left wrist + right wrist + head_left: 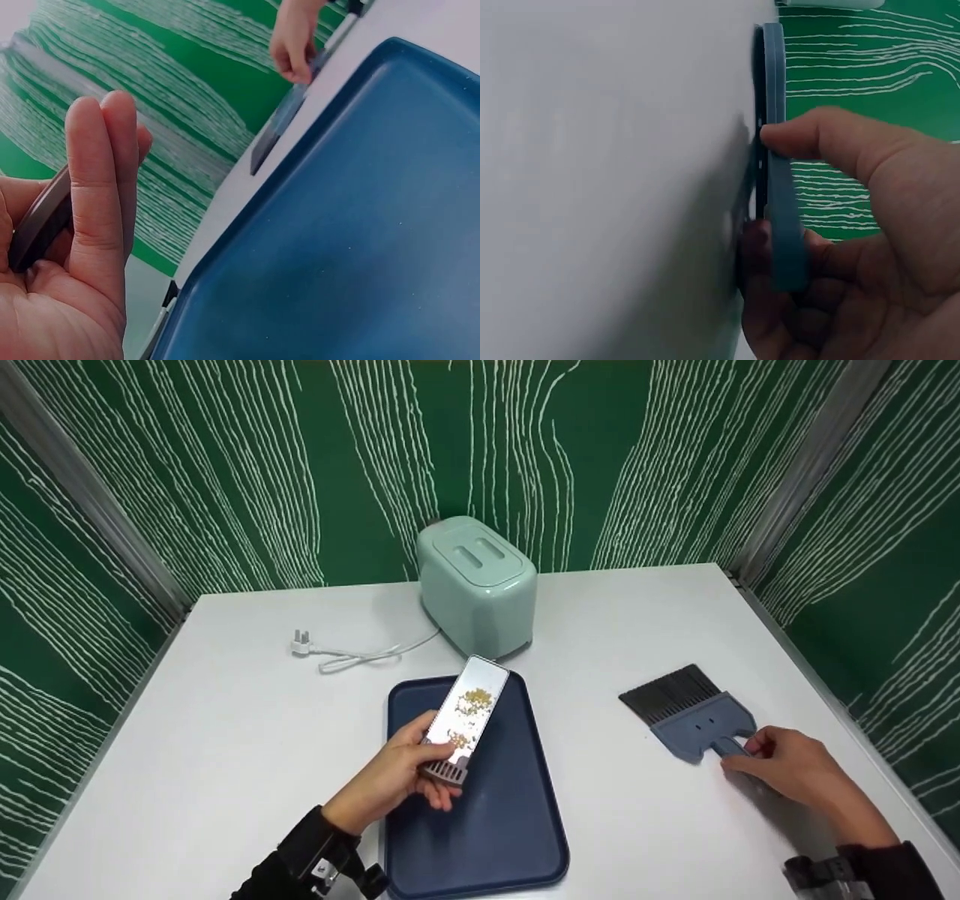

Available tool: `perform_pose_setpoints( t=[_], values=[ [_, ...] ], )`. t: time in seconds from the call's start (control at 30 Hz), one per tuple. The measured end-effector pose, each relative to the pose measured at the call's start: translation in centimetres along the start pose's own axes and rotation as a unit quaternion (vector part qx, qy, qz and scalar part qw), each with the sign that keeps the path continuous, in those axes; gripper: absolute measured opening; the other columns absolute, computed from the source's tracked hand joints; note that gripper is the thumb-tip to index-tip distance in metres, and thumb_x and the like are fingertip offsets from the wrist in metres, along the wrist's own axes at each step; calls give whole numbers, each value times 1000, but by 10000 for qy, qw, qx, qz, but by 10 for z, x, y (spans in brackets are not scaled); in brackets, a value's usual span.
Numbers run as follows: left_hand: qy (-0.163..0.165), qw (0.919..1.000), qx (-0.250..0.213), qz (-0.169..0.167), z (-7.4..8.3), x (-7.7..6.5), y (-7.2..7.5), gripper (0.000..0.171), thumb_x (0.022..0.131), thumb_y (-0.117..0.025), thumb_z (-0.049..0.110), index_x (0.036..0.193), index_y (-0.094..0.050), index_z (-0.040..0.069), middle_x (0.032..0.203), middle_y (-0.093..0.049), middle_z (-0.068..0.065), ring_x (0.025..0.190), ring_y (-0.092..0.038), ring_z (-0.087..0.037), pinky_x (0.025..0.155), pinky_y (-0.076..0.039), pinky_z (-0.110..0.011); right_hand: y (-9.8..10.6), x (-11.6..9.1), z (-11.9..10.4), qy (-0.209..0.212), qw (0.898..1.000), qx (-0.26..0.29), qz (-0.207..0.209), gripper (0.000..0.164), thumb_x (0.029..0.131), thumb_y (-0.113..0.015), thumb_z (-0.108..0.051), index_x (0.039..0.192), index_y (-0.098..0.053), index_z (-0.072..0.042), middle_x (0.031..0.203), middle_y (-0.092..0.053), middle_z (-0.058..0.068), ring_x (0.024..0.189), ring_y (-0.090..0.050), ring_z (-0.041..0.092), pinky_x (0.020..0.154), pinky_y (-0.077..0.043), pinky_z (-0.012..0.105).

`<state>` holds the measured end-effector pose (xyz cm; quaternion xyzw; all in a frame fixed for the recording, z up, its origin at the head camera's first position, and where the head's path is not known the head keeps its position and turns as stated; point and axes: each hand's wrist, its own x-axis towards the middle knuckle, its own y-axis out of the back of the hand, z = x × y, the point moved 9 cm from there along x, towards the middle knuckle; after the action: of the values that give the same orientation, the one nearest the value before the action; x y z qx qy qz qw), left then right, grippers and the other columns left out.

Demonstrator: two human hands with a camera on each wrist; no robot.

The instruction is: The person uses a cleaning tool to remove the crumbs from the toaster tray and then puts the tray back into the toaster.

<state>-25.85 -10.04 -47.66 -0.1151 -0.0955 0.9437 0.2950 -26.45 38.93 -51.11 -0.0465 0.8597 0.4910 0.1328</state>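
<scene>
While the left hand (412,761) grips the slotted end of a flat, silvery rectangular plate (462,721) bearing yellow crumbs (476,701) above a dark-blue rectangular tray (495,825), the right hand (787,763), fingers pinching its handle, holds a blue-grey brush (701,727) with black bristles at the tabletop's (600,780) right. Beyond the tray stands a rounded mint-green toaster (480,592), its white cord (375,655) trailing left.

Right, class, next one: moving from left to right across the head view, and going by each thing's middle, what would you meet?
Plug → left hand → toaster → brush → right hand.
</scene>
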Motion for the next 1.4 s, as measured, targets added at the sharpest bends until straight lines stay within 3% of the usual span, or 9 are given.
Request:
perform_pose_setpoints(
  t=[0.2, 0.37, 0.47, 0.7, 0.83, 0.97, 1.07, 1.2, 1.4],
  values=[
    [116, 9999, -100, 40, 1, -1, 0, 47, 110, -51, 10, 152, -32, -1, 85, -74, -14, 67, -80, -24, 59, -64, -27, -13, 0, 3, -126, 9895, 1283, -657, 40, 103, -66, -31, 117, -48, 1, 79, -67, -1, 70, -59, 11, 63, -49, 25],
    [305, 9994, -161, 103, 0, -1, 0, 50, 110, -52, 10, 155, -31, 3, 95, -73, -21, 76, -82, -29, 64, -66, -28, -22, -1, 3, 81, 9721, 2058, -1123, 54, 109, -59, -24, 140, -35, 12, 79, -69, -2, 66, -61, 6, 62, -53, 23],
    [419, 9988, -204, 145, -2, -2, 0, 50, 111, -51, 10, 156, -32, 5, 98, -74, -23, 79, -82, -30, 65, -66, -29, -23, 0, 0, 248, 9640, 2294, -1321, 54, 110, -57, -21, 142, -34, 16, 84, -71, -3, 66, -60, 4, 61, -52, 22],
    [504, 9983, -286, 22, -5, -4, -2, 54, 111, -53, 10, 160, -31, 8, 109, -77, -27, 86, -83, -34, 71, -68, -32, -21, 5, 4, 0, 9728, 2065, -1049, 36, 111, -56, -36, 118, -52, -1, 75, -52, -6, 55, -42, 7, 53, -41, 26],
    [512, 9983, -269, -42, -5, -4, -3, 53, 111, -52, 9, 160, -32, 8, 117, -76, -30, 81, -82, -32, 69, -67, -32, -22, 7, 8, -293, 9796, 1777, -886, 51, 112, -47, -56, 102, -52, -7, 69, -43, -5, 54, -37, 9, 52, -37, 29],
    [553, 9983, -97, -124, -6, -4, -4, 45, 112, -52, 12, 153, -34, 7, 112, -78, -27, 74, -81, -26, 60, -63, -25, -16, 8, 12, -488, 9846, 1584, -552, 70, 110, -42, -65, 111, -58, 4, 70, -45, -4, 61, -43, 11, 58, -41, 31],
    [528, 9985, 24, -136, -7, -5, -2, 40, 112, -53, 13, 147, -34, 8, 106, -79, -24, 71, -80, -23, 56, -59, -22, -9, 8, 9, -439, 9873, 1512, -198, 69, 109, -46, -65, 107, -61, 2, 72, -46, -4, 66, -46, 11, 60, -41, 32],
    [477, 9989, 10, -27, -6, -6, 2, 40, 111, -56, 13, 141, -30, 11, 101, -79, -24, 68, -80, -22, 54, -57, -21, -3, 7, -4, -124, 9872, 1584, 142, 55, 108, -56, -59, 79, -49, -13, 62, -42, -6, 59, -42, 11, 56, -37, 34],
    [464, 9989, -77, 24, -5, -8, 5, 44, 109, -59, 11, 140, -27, 14, 95, -80, -24, 65, -79, -23, 51, -58, -22, -9, 10, -23, 163, 9720, 2342, 64, 42, 109, -63, -43, 78, -51, -17, 64, -52, -7, 58, -44, 8, 56, -38, 30]
  ],
)
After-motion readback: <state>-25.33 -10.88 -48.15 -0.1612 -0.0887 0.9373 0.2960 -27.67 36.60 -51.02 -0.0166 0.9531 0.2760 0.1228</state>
